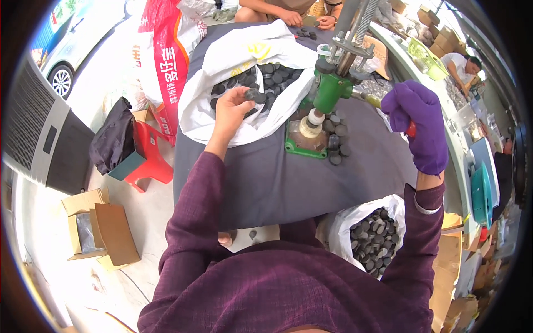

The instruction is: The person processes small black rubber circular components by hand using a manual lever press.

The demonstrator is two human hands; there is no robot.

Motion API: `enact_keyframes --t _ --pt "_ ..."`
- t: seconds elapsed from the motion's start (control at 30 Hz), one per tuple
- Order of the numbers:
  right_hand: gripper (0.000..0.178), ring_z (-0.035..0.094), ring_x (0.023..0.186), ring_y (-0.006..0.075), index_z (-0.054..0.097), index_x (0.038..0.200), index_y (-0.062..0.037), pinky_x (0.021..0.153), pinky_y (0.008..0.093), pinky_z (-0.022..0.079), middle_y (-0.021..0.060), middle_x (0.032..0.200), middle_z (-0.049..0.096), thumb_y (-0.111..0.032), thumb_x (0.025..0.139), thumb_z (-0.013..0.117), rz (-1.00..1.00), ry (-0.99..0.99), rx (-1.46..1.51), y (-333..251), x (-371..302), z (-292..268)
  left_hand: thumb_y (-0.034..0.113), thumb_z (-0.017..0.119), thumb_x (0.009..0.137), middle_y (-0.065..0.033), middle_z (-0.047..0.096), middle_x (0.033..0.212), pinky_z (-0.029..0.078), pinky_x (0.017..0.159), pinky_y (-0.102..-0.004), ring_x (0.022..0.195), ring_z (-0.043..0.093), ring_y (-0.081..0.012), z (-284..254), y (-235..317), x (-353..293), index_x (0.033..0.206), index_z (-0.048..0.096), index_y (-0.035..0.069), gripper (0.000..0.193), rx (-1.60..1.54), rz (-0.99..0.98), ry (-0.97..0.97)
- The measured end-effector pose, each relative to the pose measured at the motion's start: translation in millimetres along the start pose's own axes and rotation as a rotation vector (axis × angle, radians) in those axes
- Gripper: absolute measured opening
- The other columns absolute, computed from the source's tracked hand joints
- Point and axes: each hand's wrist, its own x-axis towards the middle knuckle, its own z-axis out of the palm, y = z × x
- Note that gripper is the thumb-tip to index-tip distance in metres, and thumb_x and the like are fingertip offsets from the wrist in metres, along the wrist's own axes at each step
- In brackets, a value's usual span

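Note:
My left hand [229, 114] pinches a black round cap [255, 96] between thumb and fingertips, above an open white sack [194, 114] holding many similar black caps. To its right stands a green hand press [332, 91] on a square green base [306, 145], with a white round piece [316, 117] under its ram. My right hand [416, 125], in a purple glove, is closed around the red-ended lever [411, 129] of the press, raised to the right. Loose black caps [336, 136] lie against the base's right side.
A second white bag [340, 236] of black caps sits at the table's near edge. Across the table [266, 183] a person's hands [291, 18] are near more caps. Left are a red stool [150, 158], a cardboard box [116, 233] and a grey cooler [41, 122]; another person [462, 69] works far right.

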Motion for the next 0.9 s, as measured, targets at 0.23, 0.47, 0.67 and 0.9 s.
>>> enact_keyframes --t 0.23,0.47,0.67,0.9 --pt "0.028 0.049 0.051 0.0055 0.065 0.077 -0.0018 0.048 0.0204 0.034 0.0009 0.065 0.059 -0.026 0.089 0.059 -0.008 0.011 0.011 1 0 -1 -0.007 0.064 0.080 -0.0099 0.066 0.101 0.053 0.071 -0.0294 0.091 0.065 -0.0225 1 18 -26 0.114 0.059 0.001 0.035 -0.560 -0.112 -0.325" --pt "0.030 0.049 0.052 0.0054 0.066 0.076 -0.0019 0.048 0.0204 0.035 0.0004 0.065 0.058 -0.028 0.090 0.060 -0.083 -0.010 0.042 5 -2 0 -0.004 0.061 0.082 -0.0161 0.063 0.110 0.053 0.071 -0.0317 0.098 0.063 -0.0330 1 15 -39 0.118 0.057 0.000 0.036 -0.851 -0.227 -0.446" --pt "0.028 0.049 0.053 0.0055 0.067 0.081 -0.0008 0.049 0.0205 0.036 0.0011 0.067 0.060 -0.026 0.090 0.059 -0.135 -0.022 0.038 11 -3 -6 -0.002 0.061 0.082 -0.0189 0.062 0.111 0.054 0.068 -0.0319 0.095 0.064 -0.0343 20 11 -46 0.120 0.055 -0.001 0.038 -0.991 -0.371 -0.477" --pt "0.034 0.054 0.055 0.0080 0.066 0.088 0.0041 0.053 0.0190 0.042 0.0053 0.069 0.063 -0.025 0.095 0.050 -0.281 -0.092 0.060 8 2 -5 0.004 0.065 0.081 -0.0146 0.064 0.101 0.057 0.068 -0.0336 0.082 0.068 -0.0299 133 31 -119 0.120 0.055 -0.005 0.041 -0.472 -0.746 -0.898"
